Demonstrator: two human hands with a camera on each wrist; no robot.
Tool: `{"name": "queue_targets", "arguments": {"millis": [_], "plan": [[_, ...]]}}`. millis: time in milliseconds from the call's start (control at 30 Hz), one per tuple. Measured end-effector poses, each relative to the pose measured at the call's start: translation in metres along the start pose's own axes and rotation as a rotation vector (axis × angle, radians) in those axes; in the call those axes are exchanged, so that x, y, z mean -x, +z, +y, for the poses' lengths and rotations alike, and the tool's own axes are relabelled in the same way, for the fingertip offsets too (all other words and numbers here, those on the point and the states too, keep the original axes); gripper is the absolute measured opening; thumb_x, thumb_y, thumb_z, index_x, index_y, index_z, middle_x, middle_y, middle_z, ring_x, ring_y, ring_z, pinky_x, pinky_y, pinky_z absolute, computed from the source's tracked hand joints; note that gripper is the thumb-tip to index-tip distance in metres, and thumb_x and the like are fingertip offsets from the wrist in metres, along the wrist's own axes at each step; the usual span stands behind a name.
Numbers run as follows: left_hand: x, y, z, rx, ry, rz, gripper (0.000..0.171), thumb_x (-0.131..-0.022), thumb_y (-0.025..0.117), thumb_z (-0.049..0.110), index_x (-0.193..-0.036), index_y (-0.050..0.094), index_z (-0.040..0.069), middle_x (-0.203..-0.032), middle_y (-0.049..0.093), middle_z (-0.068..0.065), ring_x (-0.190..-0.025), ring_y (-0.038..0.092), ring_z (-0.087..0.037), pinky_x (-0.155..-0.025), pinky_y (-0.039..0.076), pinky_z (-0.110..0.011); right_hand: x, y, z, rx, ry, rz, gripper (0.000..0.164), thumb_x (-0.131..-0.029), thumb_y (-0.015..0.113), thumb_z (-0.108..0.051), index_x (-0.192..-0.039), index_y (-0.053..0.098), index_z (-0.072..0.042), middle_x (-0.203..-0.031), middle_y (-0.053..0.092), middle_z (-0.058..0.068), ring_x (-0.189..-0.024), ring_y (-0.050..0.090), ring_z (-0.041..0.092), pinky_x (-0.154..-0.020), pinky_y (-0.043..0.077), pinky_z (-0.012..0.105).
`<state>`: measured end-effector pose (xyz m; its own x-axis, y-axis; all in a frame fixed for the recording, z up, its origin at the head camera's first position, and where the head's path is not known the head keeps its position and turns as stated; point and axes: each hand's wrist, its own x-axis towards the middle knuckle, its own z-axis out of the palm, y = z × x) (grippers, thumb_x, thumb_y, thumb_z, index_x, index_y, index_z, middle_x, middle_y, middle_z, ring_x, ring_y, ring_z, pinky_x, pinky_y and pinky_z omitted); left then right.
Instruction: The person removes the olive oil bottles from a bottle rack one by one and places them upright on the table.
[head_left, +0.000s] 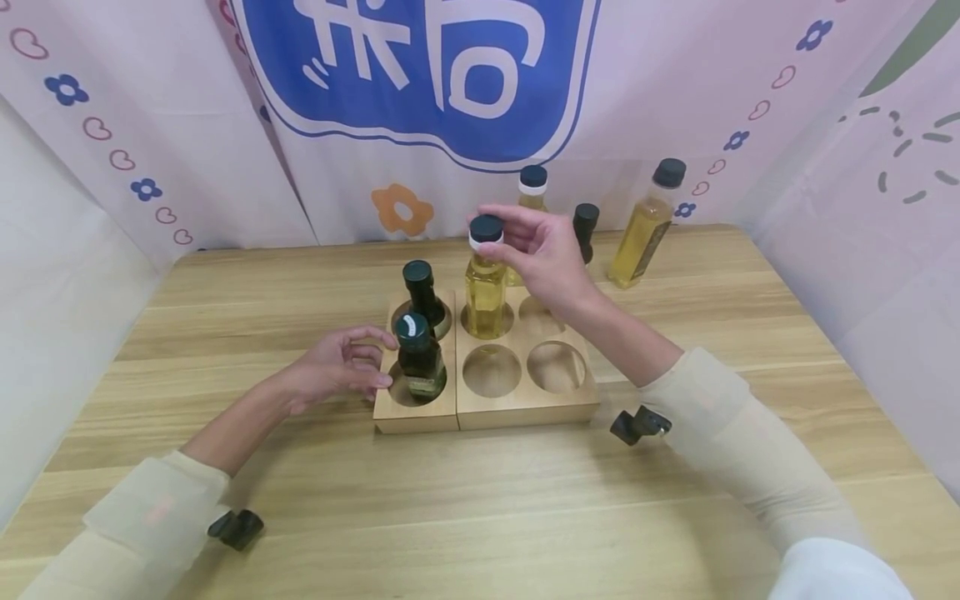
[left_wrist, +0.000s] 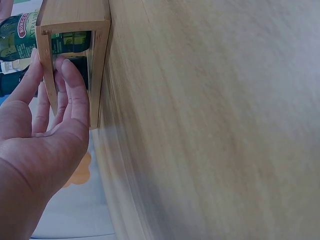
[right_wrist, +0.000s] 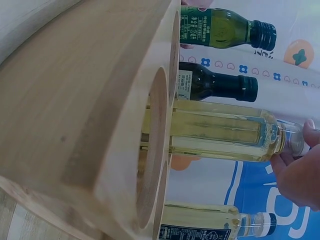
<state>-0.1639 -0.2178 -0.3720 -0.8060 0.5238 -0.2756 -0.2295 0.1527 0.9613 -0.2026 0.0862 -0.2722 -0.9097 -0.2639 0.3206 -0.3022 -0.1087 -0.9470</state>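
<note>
A wooden bottle rack (head_left: 517, 410) with round holes sits on the table. My right hand (head_left: 551, 254) pinches a clear bottle of yellow oil (head_left: 486, 292) by its neck, just below the dark cap. The bottle stands upright in the back middle hole; its lower part shows inside the rack in the right wrist view. At the rack's left end, my left hand (head_left: 337, 367) holds the top board, thumb above and lower fingers in the side opening (left_wrist: 75, 75). Beside it, a green oil bottle (head_left: 422, 358) fills the front left hole, with a dark bottle (head_left: 422, 287) behind.
Behind the rack stand another yellow oil bottle (head_left: 533, 187) and a dark-capped bottle (head_left: 585, 225), both partly hidden by my right hand. A taller oil bottle (head_left: 645, 229) stands further right. A printed cloth (head_left: 637, 108) hangs behind the wooden table (head_left: 420, 517).
</note>
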Motion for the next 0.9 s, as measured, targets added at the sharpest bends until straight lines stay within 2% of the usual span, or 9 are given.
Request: {"name": "queue_targets", "arguments": {"millis": [300, 533, 900], "plan": [[-0.0002, 0.0008, -0.0001, 0.000, -0.004, 0.003, 0.054, -0.079, 0.073, -0.002, -0.124, 0.043, -0.003, -0.085, 0.051, -0.006, -0.071, 0.057, -0.020, -0.067, 0.057, -0.036, 0.0003, -0.0009, -0.0002, 0.007, -0.018, -0.008, 0.039, -0.082, 0.068, 0.006, -0.120, 0.060, 0.004, -0.119, 0.061, 0.021, -0.104, 0.064, 0.023, -0.087, 0.053, 0.032], [-0.0004, 0.0005, 0.0002, 0.002, -0.004, -0.003, 0.055, -0.079, 0.073, -0.002, -0.125, 0.042, -0.005, -0.084, 0.052, -0.005, -0.071, 0.057, -0.020, -0.067, 0.057, -0.036, 0.0005, -0.0020, -0.0023, 0.006, 0.026, 0.003, 0.042, -0.081, 0.069, 0.006, -0.121, 0.060, 0.002, -0.119, 0.063, 0.016, -0.105, 0.064, 0.022, -0.087, 0.053, 0.031], [-0.0008, 0.0004, -0.0006, 0.022, 0.001, -0.004, 0.049, -0.079, 0.072, -0.004, -0.121, 0.047, 0.002, -0.084, 0.052, -0.005, -0.069, 0.058, -0.019, -0.066, 0.057, -0.036, 0.0007, -0.0024, -0.0024, -0.004, 0.069, -0.006, 0.047, -0.080, 0.070, 0.007, -0.125, 0.058, 0.000, -0.120, 0.063, 0.015, -0.106, 0.063, 0.023, -0.088, 0.053, 0.031]]}}
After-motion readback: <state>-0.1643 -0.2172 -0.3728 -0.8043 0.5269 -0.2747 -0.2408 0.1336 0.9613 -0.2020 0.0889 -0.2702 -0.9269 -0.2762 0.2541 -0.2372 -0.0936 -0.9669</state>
